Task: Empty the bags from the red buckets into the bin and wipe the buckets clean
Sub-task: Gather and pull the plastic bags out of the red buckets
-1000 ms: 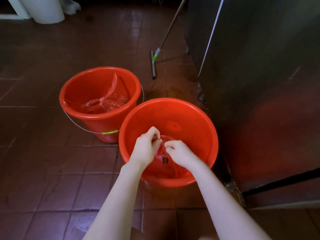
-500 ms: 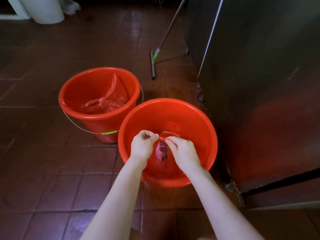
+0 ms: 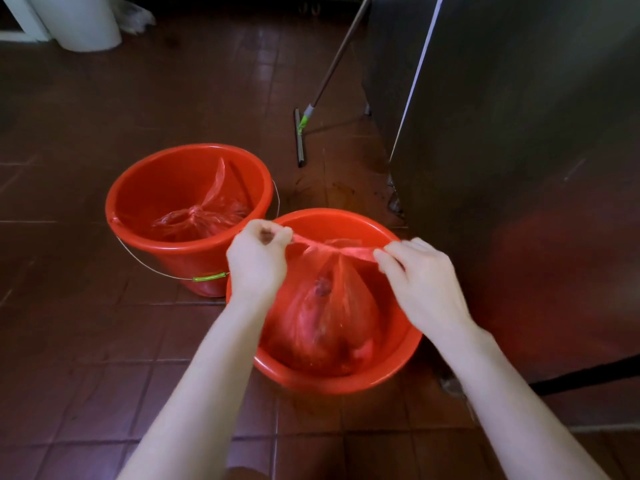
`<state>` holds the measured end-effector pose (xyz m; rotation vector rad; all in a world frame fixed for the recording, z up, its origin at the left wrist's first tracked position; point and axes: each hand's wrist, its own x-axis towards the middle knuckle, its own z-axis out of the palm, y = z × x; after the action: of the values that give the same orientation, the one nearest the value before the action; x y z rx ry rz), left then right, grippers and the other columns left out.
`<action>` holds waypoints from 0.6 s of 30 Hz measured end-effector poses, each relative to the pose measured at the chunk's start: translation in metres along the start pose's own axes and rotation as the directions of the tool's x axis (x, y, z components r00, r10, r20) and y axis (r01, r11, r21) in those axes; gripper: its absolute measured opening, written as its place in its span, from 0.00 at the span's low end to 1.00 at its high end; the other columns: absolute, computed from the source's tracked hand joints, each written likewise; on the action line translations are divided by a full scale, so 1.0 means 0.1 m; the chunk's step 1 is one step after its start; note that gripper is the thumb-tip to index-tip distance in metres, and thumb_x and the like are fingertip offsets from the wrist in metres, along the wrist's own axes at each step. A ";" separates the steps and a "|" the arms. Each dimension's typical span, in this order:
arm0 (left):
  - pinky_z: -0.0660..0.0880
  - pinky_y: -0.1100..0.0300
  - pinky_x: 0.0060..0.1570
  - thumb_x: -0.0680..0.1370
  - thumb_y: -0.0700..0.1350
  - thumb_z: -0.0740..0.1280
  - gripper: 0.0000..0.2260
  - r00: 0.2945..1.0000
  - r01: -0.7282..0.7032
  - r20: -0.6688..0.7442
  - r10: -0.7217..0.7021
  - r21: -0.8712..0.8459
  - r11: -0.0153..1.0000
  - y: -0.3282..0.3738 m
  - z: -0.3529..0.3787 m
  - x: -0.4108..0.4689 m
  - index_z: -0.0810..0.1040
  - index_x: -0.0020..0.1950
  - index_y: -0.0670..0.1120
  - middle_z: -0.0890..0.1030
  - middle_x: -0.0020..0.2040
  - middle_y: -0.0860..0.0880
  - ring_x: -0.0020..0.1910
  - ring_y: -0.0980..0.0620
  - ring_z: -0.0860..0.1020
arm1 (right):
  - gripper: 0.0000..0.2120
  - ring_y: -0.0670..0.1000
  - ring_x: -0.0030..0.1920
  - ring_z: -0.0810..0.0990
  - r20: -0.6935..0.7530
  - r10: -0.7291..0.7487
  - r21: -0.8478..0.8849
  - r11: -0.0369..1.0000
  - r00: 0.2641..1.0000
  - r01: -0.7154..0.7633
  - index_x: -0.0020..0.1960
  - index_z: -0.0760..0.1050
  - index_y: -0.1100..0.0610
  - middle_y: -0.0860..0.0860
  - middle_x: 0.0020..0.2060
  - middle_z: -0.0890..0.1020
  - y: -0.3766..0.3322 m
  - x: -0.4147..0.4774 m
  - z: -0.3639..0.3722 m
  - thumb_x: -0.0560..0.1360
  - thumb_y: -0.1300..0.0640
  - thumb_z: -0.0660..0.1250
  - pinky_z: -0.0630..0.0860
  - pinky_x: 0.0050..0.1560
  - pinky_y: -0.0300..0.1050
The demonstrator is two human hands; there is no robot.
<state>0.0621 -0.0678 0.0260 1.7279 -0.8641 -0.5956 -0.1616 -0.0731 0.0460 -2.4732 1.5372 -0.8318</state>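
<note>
You're seeing dim, warm light: the far floor (image 3: 104, 109) goes dark, the cabinet (image 3: 540, 265) reflects red, and the edges bend.

Dark red-brown floor tiles (image 3: 86, 341) (dimly lit) fill the frame, steel cabinet (image 3: 519, 133) at right, white cylinder (image 3: 83, 22) upper left.

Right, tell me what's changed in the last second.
The left hand and right hand rose and drew apart, both still pinching the top of the near bag, which is now stretched taut between them. The near bag is drawn up inside the near bucket. The near bucket, the far bucket, the far bag and the squeegee stayed put.
</note>
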 end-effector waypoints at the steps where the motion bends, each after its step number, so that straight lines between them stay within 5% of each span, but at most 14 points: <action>1: 0.75 0.53 0.48 0.75 0.46 0.71 0.06 0.999 0.030 -0.020 -0.028 0.088 0.996 -0.07 -0.05 0.07 0.78 0.39 0.50 0.79 0.36 0.55 0.42 0.48 0.80 | 0.14 0.55 0.41 0.76 0.056 0.056 -0.010 0.998 0.997 -0.055 0.37 0.75 0.59 0.52 0.34 0.79 0.12 -0.07 0.00 0.80 0.55 0.62 0.73 0.44 0.51; 3: 0.72 0.56 0.44 0.77 0.44 0.70 0.05 0.998 0.065 -0.013 -0.064 0.202 0.977 -0.21 -0.13 0.13 0.78 0.41 0.47 0.78 0.36 0.54 0.43 0.45 0.80 | 0.14 0.56 0.41 0.76 0.145 0.118 -0.041 0.993 0.982 -0.113 0.38 0.75 0.59 0.52 0.35 0.79 0.26 -0.24 0.05 0.79 0.55 0.63 0.74 0.44 0.53; 6: 0.73 0.60 0.46 0.77 0.42 0.69 0.04 1.000 -0.007 0.000 0.008 0.231 0.973 -0.32 -0.15 0.11 0.78 0.43 0.45 0.79 0.36 0.55 0.38 0.55 0.79 | 0.12 0.54 0.39 0.75 0.098 0.047 -0.084 0.996 0.994 -0.039 0.38 0.75 0.56 0.50 0.34 0.78 0.31 -0.31 0.13 0.79 0.55 0.64 0.75 0.41 0.50; 8: 0.78 0.54 0.52 0.78 0.41 0.69 0.04 0.998 -0.003 0.063 -0.001 0.062 0.998 -0.35 -0.17 0.07 0.77 0.44 0.44 0.82 0.38 0.49 0.40 0.52 0.82 | 0.08 0.53 0.41 0.76 -0.006 0.038 -0.032 0.999 0.999 -0.038 0.42 0.79 0.57 0.50 0.37 0.81 0.35 -0.29 0.11 0.78 0.57 0.65 0.76 0.44 0.49; 11: 0.82 0.53 0.46 0.79 0.37 0.66 0.03 0.968 0.060 0.251 0.017 -0.298 0.953 -0.22 -0.14 -0.07 0.75 0.46 0.42 0.82 0.41 0.45 0.42 0.45 0.85 | 0.05 0.47 0.47 0.80 -0.172 0.099 0.215 0.975 0.980 -0.061 0.50 0.82 0.57 0.47 0.45 0.84 0.28 -0.22 0.11 0.77 0.59 0.68 0.75 0.53 0.39; 18: 0.75 0.59 0.44 0.81 0.33 0.60 0.09 0.928 0.277 0.369 -0.053 -0.588 0.760 0.04 0.02 -0.25 0.72 0.47 0.46 0.76 0.33 0.49 0.35 0.53 0.75 | 0.07 0.48 0.46 0.83 0.208 0.387 0.721 0.560 0.898 -0.409 0.45 0.80 0.52 0.44 0.40 0.82 -0.17 -0.01 0.34 0.79 0.54 0.64 0.79 0.56 0.57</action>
<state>0.0439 -0.0500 0.0290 1.0938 -0.6249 -1.1823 -0.1310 -0.0698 0.0232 -1.4468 1.2780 -1.0548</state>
